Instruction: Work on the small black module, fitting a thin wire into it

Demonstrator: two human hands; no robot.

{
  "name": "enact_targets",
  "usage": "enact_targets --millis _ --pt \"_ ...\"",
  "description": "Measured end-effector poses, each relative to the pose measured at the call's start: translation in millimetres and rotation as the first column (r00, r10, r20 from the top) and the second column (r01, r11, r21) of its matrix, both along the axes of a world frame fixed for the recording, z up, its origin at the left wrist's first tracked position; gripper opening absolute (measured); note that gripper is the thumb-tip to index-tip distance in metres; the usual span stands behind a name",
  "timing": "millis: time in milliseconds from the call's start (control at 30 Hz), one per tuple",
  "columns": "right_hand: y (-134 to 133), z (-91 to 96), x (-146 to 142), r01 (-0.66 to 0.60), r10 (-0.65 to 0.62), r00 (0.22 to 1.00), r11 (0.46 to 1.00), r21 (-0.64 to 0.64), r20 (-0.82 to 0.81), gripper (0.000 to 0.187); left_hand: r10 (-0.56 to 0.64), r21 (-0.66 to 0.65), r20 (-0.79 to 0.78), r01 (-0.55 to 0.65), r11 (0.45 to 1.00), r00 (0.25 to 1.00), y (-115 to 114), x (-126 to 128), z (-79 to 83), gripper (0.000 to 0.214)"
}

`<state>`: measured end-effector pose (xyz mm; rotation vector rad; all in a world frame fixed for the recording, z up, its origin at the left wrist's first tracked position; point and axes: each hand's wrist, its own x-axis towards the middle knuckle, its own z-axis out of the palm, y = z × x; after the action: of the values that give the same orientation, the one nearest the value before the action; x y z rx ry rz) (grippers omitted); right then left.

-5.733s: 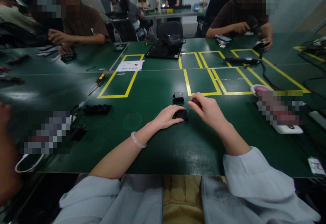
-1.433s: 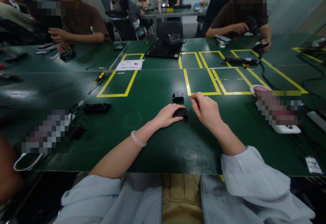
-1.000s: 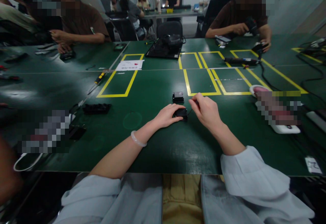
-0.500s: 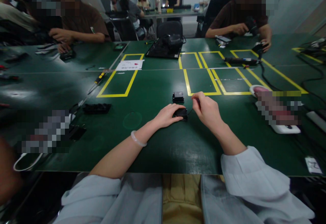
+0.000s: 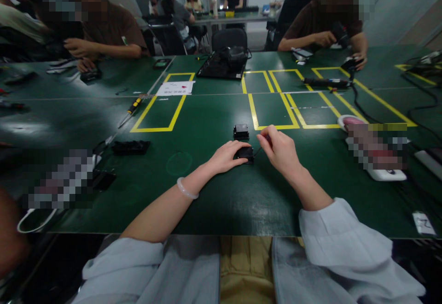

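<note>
My left hand [image 5: 229, 155] is closed around a small black box-shaped part [image 5: 246, 154] on the green table, thumb on its near side and fingers over its far side. From the part's right side a thin dark wire-like piece [image 5: 256, 152] runs up to my right hand [image 5: 277, 146], whose fingers are pinched on it. Whether it is a cable or a thin rod I cannot make out. Just beyond, a second black box-shaped part [image 5: 241, 131] stands on the table, apart from both hands.
A black part [image 5: 131, 147] and a yellow-black screwdriver [image 5: 135, 106] lie to the left. Yellow tape outlines [image 5: 276, 127] mark the table ahead. On the right are a white-edged device [image 5: 388, 175] and cables. Co-workers sit across, near a black tray [image 5: 217, 71].
My right hand has shifted very slightly left, its fingers still pinched. My left hand and the black part stay in place.
</note>
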<state>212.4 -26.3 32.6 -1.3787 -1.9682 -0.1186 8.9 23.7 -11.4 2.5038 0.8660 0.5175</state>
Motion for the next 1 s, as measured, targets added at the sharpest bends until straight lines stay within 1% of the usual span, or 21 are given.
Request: enact_targets --millis 300,567,667,833,1000 --pt "0.4 1.4 -0.3 0.01 -0.011 1.0 1.0 -0.022 -0.012 0.02 0.004 -0.01 -0.015 -0.004 1.0 1.0 -0.3 0.3 -0.4 0.043" --pt "0.8 -0.3 1.6 0.007 -0.007 1.0 1.0 -0.015 -0.02 0.024 -0.007 0.004 0.0 0.007 1.0 1.0 0.7 0.0 -1.3 0.043" --pt "1.3 -1.7 1.8 0.025 -0.025 1.0 1.0 -0.008 -0.013 0.025 -0.005 0.0 0.001 0.005 1.0 1.0 0.4 0.4 -1.0 0.043" --pt "3.3 -3.7 2.3 0.08 -0.08 0.996 0.997 0.006 0.049 0.024 -0.004 -0.01 -0.009 0.004 1.0 1.0 -0.4 0.3 0.8 0.042" --pt "4.9 -5.0 4.2 0.086 -0.09 0.992 0.995 0.043 0.093 0.023 0.006 -0.018 -0.016 -0.006 1.0 1.0 -0.9 -0.2 0.8 0.042"
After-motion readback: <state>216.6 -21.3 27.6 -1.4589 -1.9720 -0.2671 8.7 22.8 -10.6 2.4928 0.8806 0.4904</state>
